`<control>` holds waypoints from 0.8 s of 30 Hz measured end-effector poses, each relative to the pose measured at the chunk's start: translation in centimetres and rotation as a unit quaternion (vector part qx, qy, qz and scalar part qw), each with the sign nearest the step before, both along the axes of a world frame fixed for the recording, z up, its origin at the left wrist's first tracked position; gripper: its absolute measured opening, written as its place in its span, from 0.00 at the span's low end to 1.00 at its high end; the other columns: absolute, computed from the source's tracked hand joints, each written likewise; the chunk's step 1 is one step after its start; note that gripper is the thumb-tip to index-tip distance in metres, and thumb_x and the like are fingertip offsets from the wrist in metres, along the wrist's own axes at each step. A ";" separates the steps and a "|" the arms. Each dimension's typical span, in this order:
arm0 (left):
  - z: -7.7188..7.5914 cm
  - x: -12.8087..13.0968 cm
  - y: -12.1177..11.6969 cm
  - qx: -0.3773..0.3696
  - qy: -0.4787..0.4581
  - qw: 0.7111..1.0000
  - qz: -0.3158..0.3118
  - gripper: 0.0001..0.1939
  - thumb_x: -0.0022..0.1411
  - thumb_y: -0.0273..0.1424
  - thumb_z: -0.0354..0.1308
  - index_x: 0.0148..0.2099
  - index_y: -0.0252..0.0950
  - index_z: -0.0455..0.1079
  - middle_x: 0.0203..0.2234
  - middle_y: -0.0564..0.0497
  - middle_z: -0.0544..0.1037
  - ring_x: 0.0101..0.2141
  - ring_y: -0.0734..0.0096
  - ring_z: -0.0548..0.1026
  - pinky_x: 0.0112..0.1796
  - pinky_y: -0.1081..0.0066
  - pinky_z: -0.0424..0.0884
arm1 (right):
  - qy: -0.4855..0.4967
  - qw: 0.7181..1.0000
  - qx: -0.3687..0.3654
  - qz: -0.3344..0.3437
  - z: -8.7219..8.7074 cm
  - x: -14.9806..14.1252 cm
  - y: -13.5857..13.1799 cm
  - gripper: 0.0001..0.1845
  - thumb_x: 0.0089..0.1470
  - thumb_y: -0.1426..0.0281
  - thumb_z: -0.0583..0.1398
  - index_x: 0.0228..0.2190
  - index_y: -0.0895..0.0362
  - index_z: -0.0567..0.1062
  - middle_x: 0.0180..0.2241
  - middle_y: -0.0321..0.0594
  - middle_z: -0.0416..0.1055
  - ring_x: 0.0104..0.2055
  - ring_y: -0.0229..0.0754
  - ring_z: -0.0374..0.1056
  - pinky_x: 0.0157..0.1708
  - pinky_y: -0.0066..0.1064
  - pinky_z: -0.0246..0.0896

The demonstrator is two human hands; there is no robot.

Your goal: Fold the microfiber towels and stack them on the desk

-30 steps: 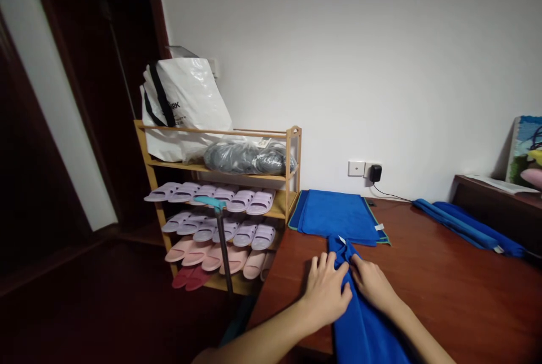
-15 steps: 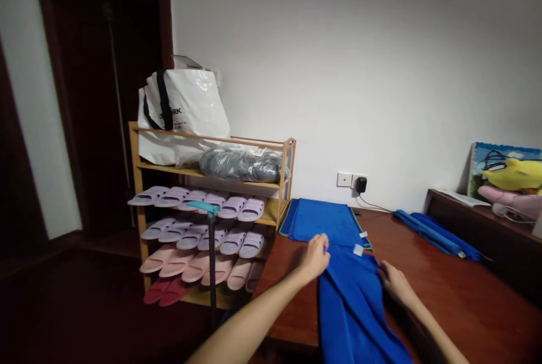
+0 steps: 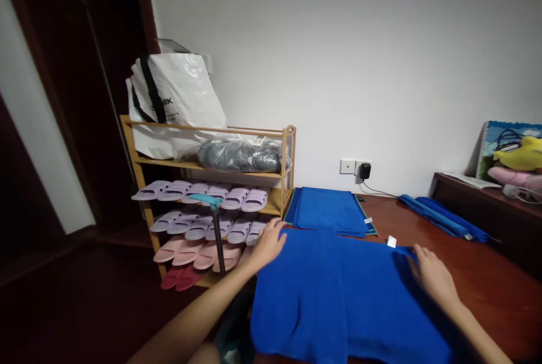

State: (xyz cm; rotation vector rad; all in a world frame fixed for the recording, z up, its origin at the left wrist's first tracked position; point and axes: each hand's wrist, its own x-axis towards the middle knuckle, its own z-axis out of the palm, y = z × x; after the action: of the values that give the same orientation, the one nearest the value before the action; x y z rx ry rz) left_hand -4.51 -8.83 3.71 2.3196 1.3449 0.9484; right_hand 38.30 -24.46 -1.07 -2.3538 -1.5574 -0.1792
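Observation:
A blue towel (image 3: pixel 339 290) lies spread wide across the near part of the dark wooden table (image 3: pixel 499 279). My left hand (image 3: pixel 270 244) grips its far left corner, fingers closed on the cloth. My right hand (image 3: pixel 429 273) holds the far right edge, close to a small white label (image 3: pixel 392 241). Behind the spread towel sits a stack of folded blue towels (image 3: pixel 328 218) by the wall.
A wooden shoe rack (image 3: pixel 212 206) with several pairs of slippers stands left of the table, a white bag (image 3: pixel 173 99) on top. More blue towels (image 3: pixel 440 217) lie at the back right. A wall socket with a plug (image 3: pixel 364 171) is behind. A raised shelf (image 3: pixel 486 206) holds toys.
The towel was bunched narrow under both hands; my hands have moved apart, left hand leftward and right hand rightward, and the towel is now spread wide.

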 end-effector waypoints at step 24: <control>-3.1 -2.4 0.8 -0.099 -0.075 0.992 0.024 0.27 0.57 0.48 0.53 0.53 0.38 0.66 0.54 0.42 0.68 0.56 0.52 0.61 0.54 0.57 0.54 | 0.168 0.980 0.045 -0.098 -3.0 16.0 -3.2 0.36 0.47 0.43 0.48 0.48 0.54 0.70 0.48 0.47 0.70 0.49 0.55 0.66 0.49 0.43 0.63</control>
State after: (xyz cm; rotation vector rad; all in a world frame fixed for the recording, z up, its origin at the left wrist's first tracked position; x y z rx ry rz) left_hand -6.88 -8.02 0.62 2.0368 1.3727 0.9376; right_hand 54.28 -27.68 -4.02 -2.3177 -1.1378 0.0987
